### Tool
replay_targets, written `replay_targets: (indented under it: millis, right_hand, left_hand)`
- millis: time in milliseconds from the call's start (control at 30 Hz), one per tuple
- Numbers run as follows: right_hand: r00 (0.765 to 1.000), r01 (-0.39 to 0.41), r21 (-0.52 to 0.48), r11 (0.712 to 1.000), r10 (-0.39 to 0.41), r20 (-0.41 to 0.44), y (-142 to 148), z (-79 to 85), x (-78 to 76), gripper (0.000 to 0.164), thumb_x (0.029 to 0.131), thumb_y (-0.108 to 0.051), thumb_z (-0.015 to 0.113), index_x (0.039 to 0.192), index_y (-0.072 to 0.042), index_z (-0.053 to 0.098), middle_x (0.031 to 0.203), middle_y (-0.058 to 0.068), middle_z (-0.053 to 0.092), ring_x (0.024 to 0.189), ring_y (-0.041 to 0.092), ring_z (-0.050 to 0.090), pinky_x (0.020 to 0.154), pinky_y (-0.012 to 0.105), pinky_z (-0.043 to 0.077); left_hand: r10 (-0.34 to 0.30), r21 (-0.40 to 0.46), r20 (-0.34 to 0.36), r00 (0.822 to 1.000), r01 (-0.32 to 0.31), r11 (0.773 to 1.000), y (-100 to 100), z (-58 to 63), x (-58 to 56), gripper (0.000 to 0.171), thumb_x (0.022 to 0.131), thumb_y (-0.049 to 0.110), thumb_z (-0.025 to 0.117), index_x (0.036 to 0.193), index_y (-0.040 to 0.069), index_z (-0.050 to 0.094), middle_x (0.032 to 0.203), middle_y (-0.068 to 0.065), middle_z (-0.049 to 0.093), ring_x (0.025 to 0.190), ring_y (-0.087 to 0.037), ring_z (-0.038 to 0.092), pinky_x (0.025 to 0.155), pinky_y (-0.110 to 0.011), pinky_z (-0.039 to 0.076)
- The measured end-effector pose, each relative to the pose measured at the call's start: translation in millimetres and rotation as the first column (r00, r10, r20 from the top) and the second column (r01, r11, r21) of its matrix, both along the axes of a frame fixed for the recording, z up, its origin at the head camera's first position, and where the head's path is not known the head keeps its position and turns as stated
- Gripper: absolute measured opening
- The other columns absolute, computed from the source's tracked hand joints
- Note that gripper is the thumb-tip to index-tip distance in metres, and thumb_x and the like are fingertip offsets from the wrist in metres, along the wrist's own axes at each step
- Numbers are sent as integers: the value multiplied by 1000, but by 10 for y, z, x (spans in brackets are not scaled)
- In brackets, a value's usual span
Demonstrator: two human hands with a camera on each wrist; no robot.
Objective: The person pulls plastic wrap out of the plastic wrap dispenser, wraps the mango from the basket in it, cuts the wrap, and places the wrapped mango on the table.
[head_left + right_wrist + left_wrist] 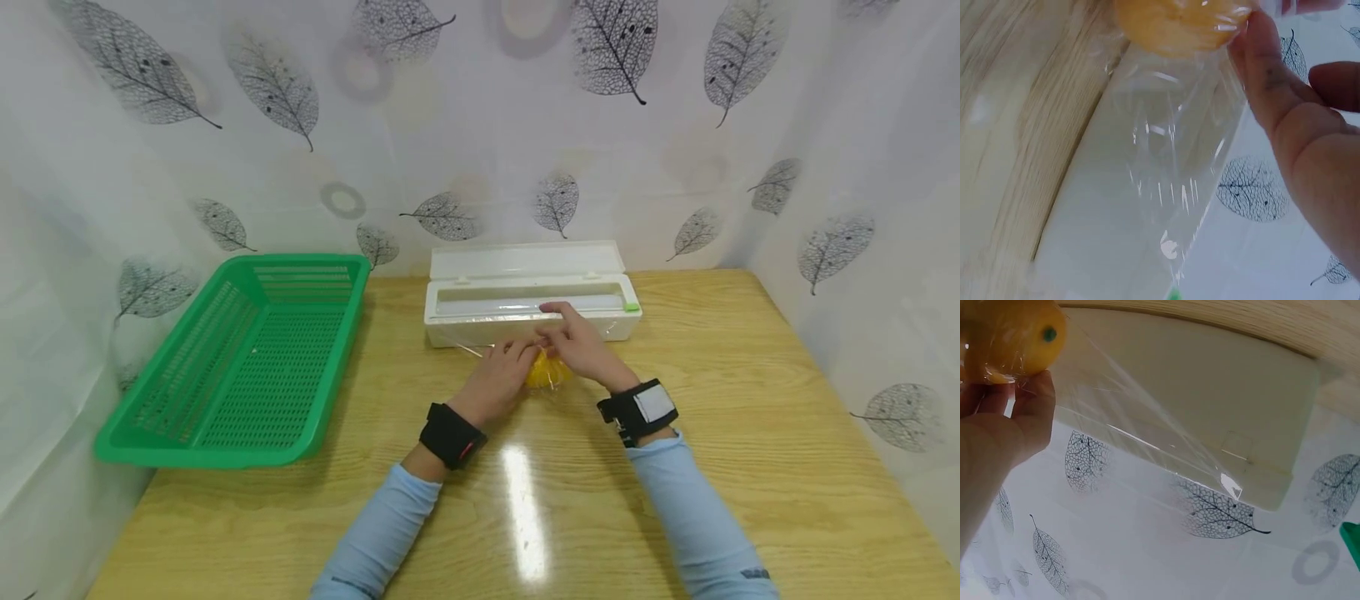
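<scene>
An orange [546, 372] covered in clear cling film sits between both hands, just in front of a white cling film dispenser [457, 333]. My left hand [491, 387] holds the fruit from its left side, fingers curled against it. From the right, my right hand [588, 352] grips the wrapped fruit, with one finger reaching toward the dispenser. The left wrist view shows the orange's green stem spot [1049, 334]. A stretched sheet of cling film [1169, 169] runs from the fruit to the dispenser's edge. Parts of the fingertips are hidden behind the fruit.
The dispenser's lid [525, 260] is raised, showing the film roll [487, 307] and a green slider [632, 307]. On the left of the wooden table [750, 500] stands a green plastic basket [202, 457]. Leaf-patterned curtain [480, 125] surrounds the back and sides.
</scene>
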State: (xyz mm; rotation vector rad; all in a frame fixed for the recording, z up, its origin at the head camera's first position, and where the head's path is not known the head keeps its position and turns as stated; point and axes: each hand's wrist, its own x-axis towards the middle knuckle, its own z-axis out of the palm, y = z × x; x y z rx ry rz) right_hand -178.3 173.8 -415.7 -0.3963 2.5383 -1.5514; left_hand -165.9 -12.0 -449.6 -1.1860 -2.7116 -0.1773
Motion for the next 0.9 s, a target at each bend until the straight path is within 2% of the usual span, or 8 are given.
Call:
replay_targets:
  millis: [33,100,200,300,400,500,633,900]
  right_hand:
    - [1000,-5,-12,1000,5,-16,29,-6,10,38,103,1,40,141,5,41,128,31,59,104,36,66,83,38,57]
    - [998,-10,-16,1000,9,-59,86,-2,51,32,101,4,42,132,7,50,129,30,59,111,41,63,90,45,55]
    - [988,22,42,999,-16,-152,159,13,147,28,96,8,46,120,8,60,122,26,64,110,39,63,92,49,53]
    - [977,78,94,993,-57,-207,213,35,255,28,93,9,49,115,5,65,115,22,68,107,37,64,90,51,52]
    - [973,96,122,988,-67,-219,241,23,326,29,91,11,49,113,4,66,112,21,69,105,37,64,87,51,54]
    - [971,87,164,983,-47,-233,247,-19,351,30,89,13,50,113,5,67,112,22,69,105,38,64,85,51,54]
    - [973,49,218,975,3,-231,236,-74,352,32,88,14,53,117,6,65,116,23,67,109,39,63,86,51,54]
    - [969,-32,333,942,111,-220,220,-139,348,39,83,14,63,121,5,64,127,25,62,119,43,56,94,55,50]
  left_hand:
    - [-1,1,5,1000,1,1000,2,-4,-4,53,91,19,73,137,6,50,138,-11,51,120,-36,53,93,-48,52]
    - [0,6,13,1000,0,1000,3,-11,-8,52,91,21,73,135,6,51,135,-11,53,120,-36,54,94,-47,51]
    - [-2,50,48,999,0,999,-4,-12,-11,52,90,20,74,133,4,50,132,-12,56,119,-36,54,96,-47,51]
    - [-16,101,80,997,8,995,-21,-7,-18,59,89,16,75,137,2,45,132,-14,57,118,-36,55,99,-47,48]
    - [-33,114,81,996,24,993,-42,-8,-35,65,88,14,76,142,1,41,133,-14,56,119,-35,54,103,-45,45]
    - [-46,101,47,998,41,994,-56,-12,-45,62,89,15,75,142,1,44,133,-15,56,118,-34,54,104,-44,44]
    - [-56,85,34,998,53,995,-61,-6,-44,56,91,16,72,139,0,48,133,-15,56,119,-34,54,105,-43,44]
    - [-71,66,43,997,68,995,-61,-1,-31,63,88,20,76,141,1,45,135,-14,53,119,-32,52,105,-41,44]
